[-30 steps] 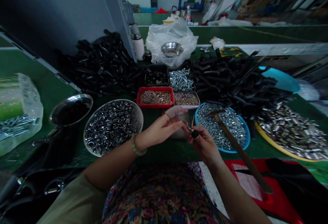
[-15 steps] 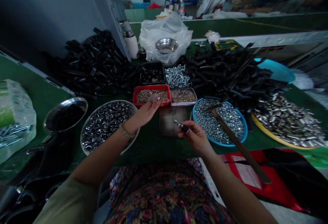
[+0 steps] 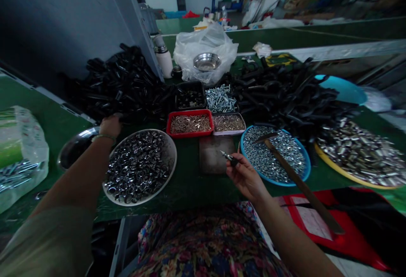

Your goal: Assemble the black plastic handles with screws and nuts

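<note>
My right hand [image 3: 245,177] is closed in a pinch around a small bolt with a dark end piece [image 3: 229,157], its silvery tip pointing left over a flat metal plate [image 3: 211,154]. Out to the left, my left hand [image 3: 111,125] is at the near edge of a pile of black parts [image 3: 123,84], above the rim of a steel bowl [image 3: 65,158]. Its fingers are blurred against the dark parts. A white tray of shiny metal rings [image 3: 142,163] lies to the right of that forearm.
Small trays hold pins [image 3: 190,123], tiny fasteners [image 3: 228,123], bolts [image 3: 220,98] and black pieces [image 3: 189,97]. A hammer [image 3: 290,169] rests across a blue basin of nuts [image 3: 258,141]. More black parts [image 3: 279,91] and metal sleeves [image 3: 361,154] are at right.
My left hand has moved from the red tray of pins leftward to the black parts. The right hand keeps hold of the bolt, which is turned slightly.
</note>
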Demonstrator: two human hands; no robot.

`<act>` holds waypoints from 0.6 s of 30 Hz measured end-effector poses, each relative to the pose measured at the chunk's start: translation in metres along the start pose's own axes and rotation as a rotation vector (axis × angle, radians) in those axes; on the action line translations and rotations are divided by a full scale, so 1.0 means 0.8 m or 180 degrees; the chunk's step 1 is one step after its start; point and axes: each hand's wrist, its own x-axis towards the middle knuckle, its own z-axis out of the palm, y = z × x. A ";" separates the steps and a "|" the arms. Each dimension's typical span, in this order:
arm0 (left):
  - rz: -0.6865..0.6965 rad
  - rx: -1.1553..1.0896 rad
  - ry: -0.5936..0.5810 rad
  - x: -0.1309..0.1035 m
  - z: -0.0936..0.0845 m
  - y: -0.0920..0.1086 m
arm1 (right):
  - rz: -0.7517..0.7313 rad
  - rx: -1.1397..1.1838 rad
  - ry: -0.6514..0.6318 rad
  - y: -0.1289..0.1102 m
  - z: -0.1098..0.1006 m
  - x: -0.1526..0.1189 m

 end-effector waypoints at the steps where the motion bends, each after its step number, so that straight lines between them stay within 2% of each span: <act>1: -0.0102 0.0078 0.0008 0.000 -0.002 -0.007 | 0.0000 0.0054 -0.0008 -0.001 0.003 0.000; 3: -0.0251 0.0195 -0.0042 -0.001 -0.006 -0.010 | -0.0028 0.0081 -0.0046 -0.003 0.007 -0.001; 5: -0.0262 -0.0151 0.0187 -0.002 -0.011 0.005 | -0.0090 -0.0018 -0.0100 -0.005 0.009 -0.002; 7: -0.0179 -0.1157 0.0665 -0.008 -0.019 0.038 | -0.0189 -0.0248 -0.0176 -0.007 0.009 -0.003; 9: -0.0078 -0.2502 0.0918 -0.020 -0.024 0.088 | -0.0357 -0.0663 -0.0294 -0.008 0.008 -0.005; 11: -0.0137 -0.3493 0.0451 -0.041 -0.020 0.149 | -0.0602 -0.1371 -0.0439 -0.011 0.009 -0.006; 13: -0.0507 -0.4264 -0.0196 -0.068 -0.001 0.209 | -0.0949 -0.2348 -0.0600 -0.015 0.012 -0.009; 16: -0.1521 -0.4464 -0.1319 -0.117 0.049 0.283 | -0.1678 -0.3687 -0.0804 -0.024 0.022 -0.016; 18: -0.2062 -0.4421 -0.1892 -0.149 0.087 0.317 | -0.2143 -0.4176 -0.0925 -0.028 0.030 -0.023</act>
